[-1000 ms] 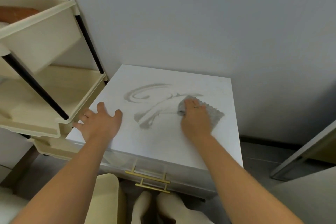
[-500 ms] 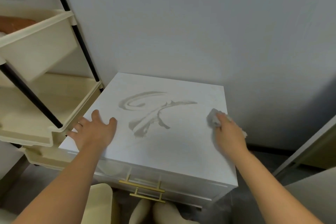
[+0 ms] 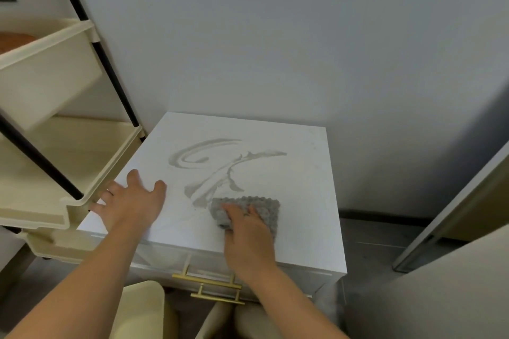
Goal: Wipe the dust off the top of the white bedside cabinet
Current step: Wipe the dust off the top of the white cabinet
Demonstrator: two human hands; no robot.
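The white bedside cabinet (image 3: 305, 173) stands against the grey wall. Grey dust streaks (image 3: 209, 170) curl across the middle of its top. A grey textured cloth (image 3: 261, 208) lies flat on the top just below the streaks, near the front. My right hand (image 3: 246, 234) presses down on the cloth, fingers over its left part. My left hand (image 3: 129, 202) rests flat on the cabinet's front left corner, fingers spread, holding nothing.
A cream tiered shelf rack (image 3: 55, 162) with black posts stands close against the cabinet's left side. Two gold drawer handles (image 3: 214, 287) run along the cabinet front. A door edge (image 3: 451, 217) stands at the right. Grey floor lies beyond the cabinet's right side.
My right hand swept the cloth from the centre to the right edge, then back left and nearer to the front, below the streaks. The left hand stayed put.
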